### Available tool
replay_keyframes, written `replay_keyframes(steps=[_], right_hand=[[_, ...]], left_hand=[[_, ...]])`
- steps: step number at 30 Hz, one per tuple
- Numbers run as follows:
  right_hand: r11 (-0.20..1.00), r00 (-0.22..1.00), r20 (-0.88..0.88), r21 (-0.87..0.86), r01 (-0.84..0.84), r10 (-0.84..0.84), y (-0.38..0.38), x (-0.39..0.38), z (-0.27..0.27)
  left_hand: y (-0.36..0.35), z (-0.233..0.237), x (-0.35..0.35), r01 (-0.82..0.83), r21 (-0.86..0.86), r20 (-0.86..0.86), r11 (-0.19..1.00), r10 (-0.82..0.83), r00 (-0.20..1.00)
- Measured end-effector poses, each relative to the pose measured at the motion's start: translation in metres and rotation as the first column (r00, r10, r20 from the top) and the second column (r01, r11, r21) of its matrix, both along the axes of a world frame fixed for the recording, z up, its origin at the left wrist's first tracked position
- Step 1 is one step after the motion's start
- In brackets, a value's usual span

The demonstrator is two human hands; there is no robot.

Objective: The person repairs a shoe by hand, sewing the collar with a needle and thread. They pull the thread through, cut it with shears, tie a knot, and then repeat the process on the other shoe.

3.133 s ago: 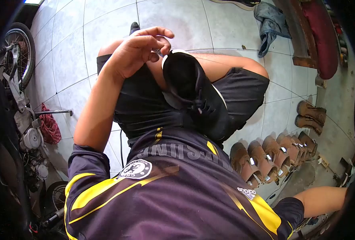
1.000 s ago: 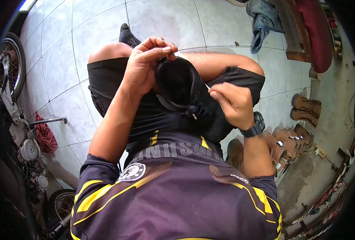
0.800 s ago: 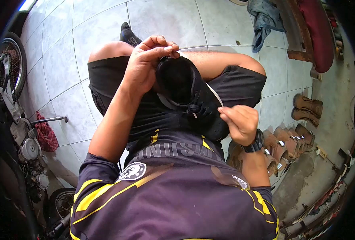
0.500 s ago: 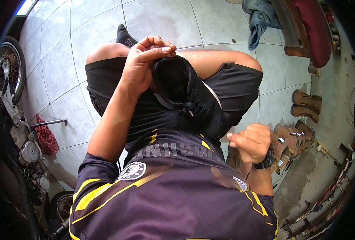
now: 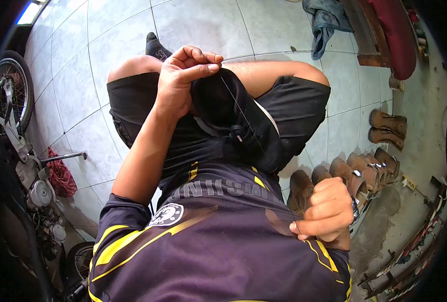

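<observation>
A black shoe (image 5: 256, 118) with a white sole edge and a lace knot lies across my lap, its dark opening towards my left side. My left hand (image 5: 185, 73) is closed in a pinch above the shoe's opening. From its fingertips a thin dark thread (image 5: 242, 111) runs tight over the shoe towards my chest. Low on the right, my right hand (image 5: 326, 214) has its fingers curled and its thumb pressed in, pinching the thread's other stretch. Whether a needle sits in either pinch is too small to tell.
A motorbike (image 5: 29, 176) stands on the left with a red cloth (image 5: 61, 173) by it. Several brown shoes (image 5: 367, 171) line the right side, with a pair of brown boots (image 5: 387, 128) beyond. A red-cushioned wooden seat (image 5: 392, 40) and blue jeans (image 5: 326, 22) are at the upper right.
My right hand has moved down towards my chest and turned. The thread now shows stretched between both hands. My left hand and the shoe have hardly moved.
</observation>
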State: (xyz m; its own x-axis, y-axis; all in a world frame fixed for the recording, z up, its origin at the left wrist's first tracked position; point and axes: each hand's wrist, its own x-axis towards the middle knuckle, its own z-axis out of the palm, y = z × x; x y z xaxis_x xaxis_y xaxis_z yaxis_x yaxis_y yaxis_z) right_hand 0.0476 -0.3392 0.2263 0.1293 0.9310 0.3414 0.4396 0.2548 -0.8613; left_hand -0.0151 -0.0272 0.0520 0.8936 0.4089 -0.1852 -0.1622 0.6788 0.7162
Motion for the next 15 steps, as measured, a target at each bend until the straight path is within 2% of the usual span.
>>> replay_keyframes(steps=[7, 13, 15], right_hand=[[0.990, 0.996, -0.002, 0.112, -0.087, 0.087, -0.002, 0.021, 0.021], [0.984, 0.991, 0.090, 0.139, -0.112, 0.100, -0.009, 0.034, 0.038], [0.964, 0.989, 0.134, 0.248, -0.092, 0.060, -0.011, 0.037, 0.043]], left_hand=[[0.000, -0.002, -0.001, 0.018, 0.003, 0.078, 1.000, -0.018, 0.997], [0.001, 0.003, -0.003, 0.030, 0.028, 0.069, 0.999, -0.032, 0.997], [0.000, 0.003, -0.002, 0.028, 0.029, 0.063, 0.999, -0.029, 0.998]])
